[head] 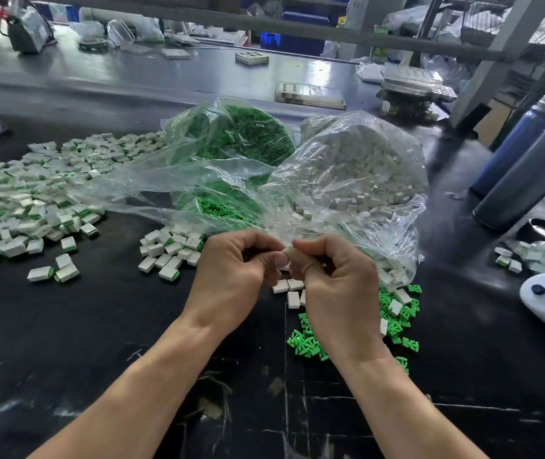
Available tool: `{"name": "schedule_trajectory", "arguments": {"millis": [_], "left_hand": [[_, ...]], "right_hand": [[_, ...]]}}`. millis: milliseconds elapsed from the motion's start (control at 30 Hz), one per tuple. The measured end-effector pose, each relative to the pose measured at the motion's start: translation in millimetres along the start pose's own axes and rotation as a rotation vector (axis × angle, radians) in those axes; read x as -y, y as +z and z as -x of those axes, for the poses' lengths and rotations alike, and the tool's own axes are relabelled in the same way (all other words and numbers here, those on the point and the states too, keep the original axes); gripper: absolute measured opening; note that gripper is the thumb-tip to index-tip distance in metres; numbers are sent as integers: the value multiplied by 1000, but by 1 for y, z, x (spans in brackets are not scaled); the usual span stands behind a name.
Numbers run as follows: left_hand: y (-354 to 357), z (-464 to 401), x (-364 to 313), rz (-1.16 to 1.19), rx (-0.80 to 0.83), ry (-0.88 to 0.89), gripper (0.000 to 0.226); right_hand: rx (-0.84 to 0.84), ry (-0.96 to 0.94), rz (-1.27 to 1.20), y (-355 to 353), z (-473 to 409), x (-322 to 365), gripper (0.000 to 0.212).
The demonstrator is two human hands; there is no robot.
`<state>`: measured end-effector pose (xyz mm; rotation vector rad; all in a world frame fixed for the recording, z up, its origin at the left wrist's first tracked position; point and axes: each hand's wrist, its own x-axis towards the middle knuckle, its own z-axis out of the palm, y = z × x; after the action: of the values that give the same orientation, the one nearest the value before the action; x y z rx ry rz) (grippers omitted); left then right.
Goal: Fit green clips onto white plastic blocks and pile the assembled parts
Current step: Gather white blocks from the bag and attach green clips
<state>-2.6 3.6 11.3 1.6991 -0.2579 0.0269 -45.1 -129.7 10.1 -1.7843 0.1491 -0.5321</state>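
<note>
Workshop bench, black mat [105,342], scuffed and marked with pale lines; shelving and blue bins behind. Two open clear bags stand ahead of me: the bag of green clips [231,137] on the left, the bag of white blocks [357,167] on the right. Loose green clips [307,342] lie just under my right wrist, with a few bare white blocks [292,298] beside them. The pile of assembled parts [26,200] spreads across the left of the mat, with a smaller cluster [171,250] near my left hand.

My left hand [231,276] and right hand [334,279] meet above the mat, fingers curled, thumbs and forefingers of both pinching one small pale piece [287,251] between them. It is likely a block; whether a clip is already on it I cannot tell, as my fingers hide it.

Judgement: the fitting step is in hand. To do it well, hold the block square, line the clip up before pressing, push evenly with the thumb until it seats flush, then place the part on the left pile.
</note>
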Motion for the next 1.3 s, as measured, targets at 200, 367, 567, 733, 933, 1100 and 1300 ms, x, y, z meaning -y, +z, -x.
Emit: {"name": "schedule_trajectory", "arguments": {"millis": [200,367,567,733,933,1100,1300], "left_hand": [[6,3,4,-71,-30,52,29],[7,2,1,24,-37,4,29],[2,-1,-1,-117,7,59,27],[-7,-1,-1,-439,8,288,20],[-6,-4,-2,-300,33,228,31],[-3,-2,-5,-243,30,266,36],[-3,-2,-2,-214,31,225,39]], "right_hand": [[27,78,-101,-8,1,-1,26],[-29,101,-176,0,4,-1,28],[83,156,-187,-10,-5,2,16],[154,73,129,-15,-6,1,11],[51,-50,192,-8,-2,2,13],[19,11,-42,-11,0,1,25],[59,51,-105,-12,0,1,30]]}}
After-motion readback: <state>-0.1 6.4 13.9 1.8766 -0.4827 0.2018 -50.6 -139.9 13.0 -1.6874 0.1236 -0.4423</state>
